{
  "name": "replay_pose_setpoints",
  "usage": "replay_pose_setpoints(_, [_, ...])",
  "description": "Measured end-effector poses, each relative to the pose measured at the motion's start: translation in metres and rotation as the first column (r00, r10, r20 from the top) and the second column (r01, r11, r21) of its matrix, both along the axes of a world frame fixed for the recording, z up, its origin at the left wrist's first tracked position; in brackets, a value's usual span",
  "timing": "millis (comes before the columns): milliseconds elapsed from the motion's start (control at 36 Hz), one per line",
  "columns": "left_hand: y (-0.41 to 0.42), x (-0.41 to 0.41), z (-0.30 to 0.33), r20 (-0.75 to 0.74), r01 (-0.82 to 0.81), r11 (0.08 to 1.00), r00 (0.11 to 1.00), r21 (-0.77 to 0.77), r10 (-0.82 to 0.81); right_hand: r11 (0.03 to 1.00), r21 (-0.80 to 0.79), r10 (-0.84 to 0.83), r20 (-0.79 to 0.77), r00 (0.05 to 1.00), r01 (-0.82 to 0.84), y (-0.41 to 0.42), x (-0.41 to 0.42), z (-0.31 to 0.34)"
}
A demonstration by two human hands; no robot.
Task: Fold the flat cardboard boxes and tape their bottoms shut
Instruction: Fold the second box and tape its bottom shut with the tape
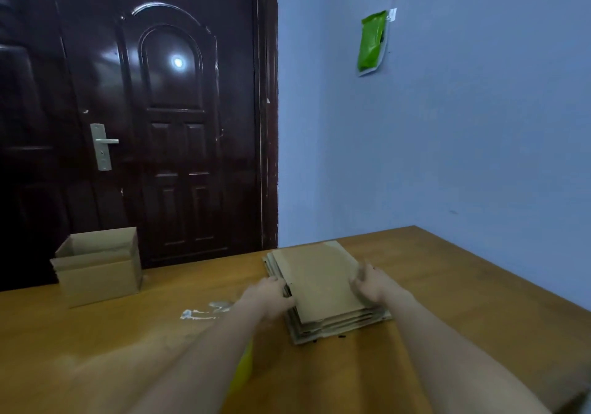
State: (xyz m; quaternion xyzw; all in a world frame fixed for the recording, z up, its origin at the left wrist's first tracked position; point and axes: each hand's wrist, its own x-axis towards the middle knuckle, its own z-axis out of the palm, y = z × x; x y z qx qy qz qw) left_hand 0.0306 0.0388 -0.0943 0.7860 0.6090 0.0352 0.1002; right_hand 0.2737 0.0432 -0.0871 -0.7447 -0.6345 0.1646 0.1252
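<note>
A stack of several flat brown cardboard boxes (316, 282) lies on the wooden table (463, 301), right of centre. My left hand (268, 295) grips the left edge of the top flat box, fingers curled under it. My right hand (367, 285) rests on the right side of the same top sheet, fingers bent over its edge. The view is blurred, so the exact finger contact is unclear. An assembled open-topped cardboard box (99, 266) stands at the table's far left edge.
A white smear or scrap of tape (204, 311) lies on the table left of my left forearm. Something yellow (244, 365) shows under that forearm. A dark door (144, 109) and a blue wall with a green packet (372, 42) stand behind the table.
</note>
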Motion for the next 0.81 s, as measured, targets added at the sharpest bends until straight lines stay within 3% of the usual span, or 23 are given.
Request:
replay_pose_setpoints(83, [-0.003,0.002,0.0,0.079,-0.021,1.0,0.997,-0.001,0.021,0.998,0.065,0.004,-0.023,1.0,-0.003,-0.001,-0.003,0.0])
replay_pose_setpoints(167, [-0.002,0.002,0.003,0.278,-0.035,0.999,0.96,-0.034,0.043,0.987,0.155,-0.027,-0.099,0.995,0.042,0.0,-0.004,0.007])
replay_pose_setpoints(306, [-0.007,0.005,0.019,0.621,-0.036,0.997,0.78,-0.069,0.072,0.934,0.316,-0.054,-0.343,0.938,0.169,0.003,-0.011,0.025])
replay_pose_setpoints(444, [-0.01,0.005,0.038,0.824,-0.029,0.996,0.561,-0.082,0.084,0.875,0.357,-0.06,-0.59,0.805,0.326,0.008,-0.022,0.048])
replay_pose_setpoints(528, [-0.011,0.001,0.052,0.897,-0.01,0.998,0.438,-0.07,0.067,0.855,0.363,-0.033,-0.675,0.737,0.371,0.011,-0.03,0.061])
replay_pose_setpoints(611, [-0.012,-0.006,0.067,0.928,-0.016,0.999,0.372,-0.034,0.038,0.838,0.375,0.018,-0.744,0.668,0.396,0.012,-0.043,0.074])
replay_pose_setpoints(750, [-0.016,-0.029,0.094,0.949,0.027,1.0,0.314,0.007,-0.016,0.825,0.39,0.093,-0.807,0.583,0.409,0.015,-0.07,0.09])
replay_pose_setpoints(806, [-0.018,-0.043,0.104,0.939,0.006,0.999,0.341,0.037,-0.037,0.831,0.394,0.122,-0.818,0.563,0.393,0.015,-0.083,0.093])
